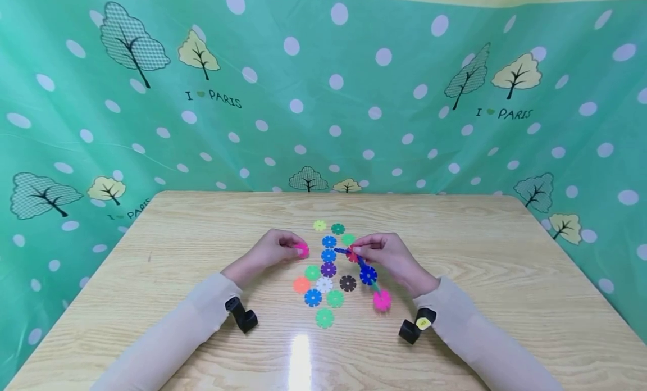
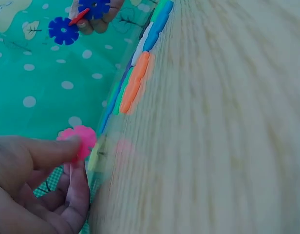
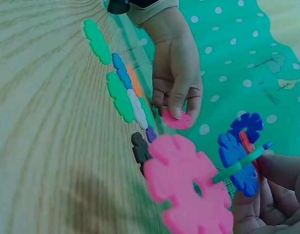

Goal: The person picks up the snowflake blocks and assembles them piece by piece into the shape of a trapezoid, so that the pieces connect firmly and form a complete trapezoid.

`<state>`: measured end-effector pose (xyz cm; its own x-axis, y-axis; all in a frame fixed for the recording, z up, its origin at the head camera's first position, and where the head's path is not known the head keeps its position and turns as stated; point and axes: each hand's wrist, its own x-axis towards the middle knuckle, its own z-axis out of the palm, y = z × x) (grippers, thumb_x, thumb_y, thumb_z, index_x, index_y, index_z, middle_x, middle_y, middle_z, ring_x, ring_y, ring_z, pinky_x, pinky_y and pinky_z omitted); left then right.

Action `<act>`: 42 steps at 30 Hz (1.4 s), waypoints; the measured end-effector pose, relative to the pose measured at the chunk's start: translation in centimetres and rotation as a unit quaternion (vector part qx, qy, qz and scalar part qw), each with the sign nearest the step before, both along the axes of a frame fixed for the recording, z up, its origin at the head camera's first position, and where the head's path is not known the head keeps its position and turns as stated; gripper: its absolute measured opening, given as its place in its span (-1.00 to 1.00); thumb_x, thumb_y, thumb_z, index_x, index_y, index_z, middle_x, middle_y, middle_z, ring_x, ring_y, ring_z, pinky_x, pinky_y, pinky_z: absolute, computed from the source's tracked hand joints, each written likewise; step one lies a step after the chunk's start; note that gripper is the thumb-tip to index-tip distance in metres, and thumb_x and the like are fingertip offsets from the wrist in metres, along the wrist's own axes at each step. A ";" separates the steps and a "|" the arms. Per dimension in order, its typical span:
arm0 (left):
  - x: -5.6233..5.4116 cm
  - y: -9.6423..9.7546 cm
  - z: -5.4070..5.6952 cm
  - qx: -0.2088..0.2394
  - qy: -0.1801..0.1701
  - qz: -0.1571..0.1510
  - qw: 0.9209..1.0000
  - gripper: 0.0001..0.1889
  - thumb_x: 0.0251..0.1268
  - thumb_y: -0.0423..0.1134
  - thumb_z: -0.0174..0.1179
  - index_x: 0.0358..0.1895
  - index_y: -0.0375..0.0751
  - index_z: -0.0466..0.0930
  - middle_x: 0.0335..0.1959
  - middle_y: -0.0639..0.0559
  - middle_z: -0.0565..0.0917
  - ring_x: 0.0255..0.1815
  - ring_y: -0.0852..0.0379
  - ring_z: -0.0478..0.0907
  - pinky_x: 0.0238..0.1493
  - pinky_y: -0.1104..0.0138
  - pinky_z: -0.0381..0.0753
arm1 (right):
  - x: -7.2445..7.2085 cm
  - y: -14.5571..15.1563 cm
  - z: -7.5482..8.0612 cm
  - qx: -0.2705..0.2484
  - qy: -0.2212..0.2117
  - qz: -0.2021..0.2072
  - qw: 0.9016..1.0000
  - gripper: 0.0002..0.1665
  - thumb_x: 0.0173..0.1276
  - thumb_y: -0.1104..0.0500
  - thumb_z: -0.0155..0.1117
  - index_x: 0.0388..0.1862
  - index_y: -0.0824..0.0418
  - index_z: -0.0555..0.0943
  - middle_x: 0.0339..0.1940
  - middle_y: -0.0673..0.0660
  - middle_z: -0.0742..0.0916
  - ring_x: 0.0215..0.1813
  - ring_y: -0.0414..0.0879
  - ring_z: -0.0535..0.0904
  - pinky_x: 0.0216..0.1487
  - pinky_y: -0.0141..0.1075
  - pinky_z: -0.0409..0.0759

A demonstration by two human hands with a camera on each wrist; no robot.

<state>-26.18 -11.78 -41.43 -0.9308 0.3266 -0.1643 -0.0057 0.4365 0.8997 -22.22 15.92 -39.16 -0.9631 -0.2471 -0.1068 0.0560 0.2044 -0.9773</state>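
Note:
My left hand (image 1: 273, 251) pinches a pink notched plastic disc (image 2: 84, 139) between thumb and fingers, just above the table. In my right hand (image 1: 391, 259) is a chain of slotted-together discs, gripped near its red disc (image 1: 350, 255). Blue discs (image 1: 368, 275) sit on either side of the red one. A green disc (image 3: 240, 165), seen edge-on in the right wrist view, joins a blue disc to a big pink disc (image 3: 177, 178) at the chain's near end. The two hands are apart, with loose discs between them.
Several loose discs lie flat on the wooden table (image 1: 202, 346), among them yellow (image 1: 319, 226), purple (image 1: 328, 269), orange (image 1: 301, 285), black (image 1: 347, 283) and light green (image 1: 324, 318). A green patterned cloth (image 1: 313, 59) hangs behind the table's far edge.

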 end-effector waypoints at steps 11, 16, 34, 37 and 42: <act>1.2 2.6 2.0 0.116 -0.063 0.011 0.991 -0.75 0.23 -0.43 0.19 -0.03 -0.42 0.57 -0.27 -0.08 0.68 -0.26 0.12 0.64 -0.09 0.23 0.65 | -0.1 0.1 -0.3 -0.001 -0.003 -0.010 1.000 -0.73 0.26 0.23 0.31 -0.14 0.39 0.65 -0.34 0.06 0.76 -0.33 -0.20 0.64 -0.24 -0.37 0.63; 1.6 3.6 2.6 0.144 -0.070 0.007 0.987 -0.74 0.23 -0.41 0.18 -0.04 -0.46 0.54 -0.34 -0.05 0.68 -0.35 0.13 0.64 -0.10 0.19 0.66 | -0.1 0.2 -0.1 -0.002 -0.005 -0.016 1.000 -0.69 0.26 0.21 0.31 -0.11 0.41 0.64 -0.32 0.06 0.76 -0.31 -0.21 0.64 -0.21 -0.38 0.63; 1.9 4.8 2.7 0.151 -0.089 0.019 0.984 -0.78 0.27 -0.38 0.16 -0.09 -0.47 0.58 -0.44 -0.04 0.69 -0.45 0.15 0.62 -0.23 0.27 0.69 | -0.5 0.6 -0.2 -0.004 -0.013 -0.026 1.000 -0.69 0.26 0.23 0.31 -0.09 0.43 0.63 -0.29 0.07 0.76 -0.31 -0.23 0.65 -0.23 -0.40 0.63; 1.8 4.8 2.7 0.147 -0.088 0.016 0.985 -0.77 0.28 -0.37 0.15 -0.08 -0.47 0.58 -0.46 0.01 0.67 -0.44 0.15 0.61 -0.20 0.24 0.69 | -0.5 0.6 -0.3 -0.005 -0.013 -0.024 1.000 -0.69 0.26 0.24 0.30 -0.09 0.43 0.62 -0.28 0.08 0.76 -0.30 -0.23 0.65 -0.23 -0.40 0.63; 1.9 4.8 2.7 0.142 -0.087 0.016 0.986 -0.76 0.27 -0.36 0.17 -0.08 -0.46 0.58 -0.47 0.02 0.66 -0.45 0.16 0.60 -0.16 0.20 0.68 | -0.6 0.6 -0.4 -0.011 -0.013 -0.021 1.000 -0.71 0.28 0.25 0.28 -0.09 0.43 0.63 -0.29 0.08 0.76 -0.30 -0.23 0.66 -0.24 -0.40 0.63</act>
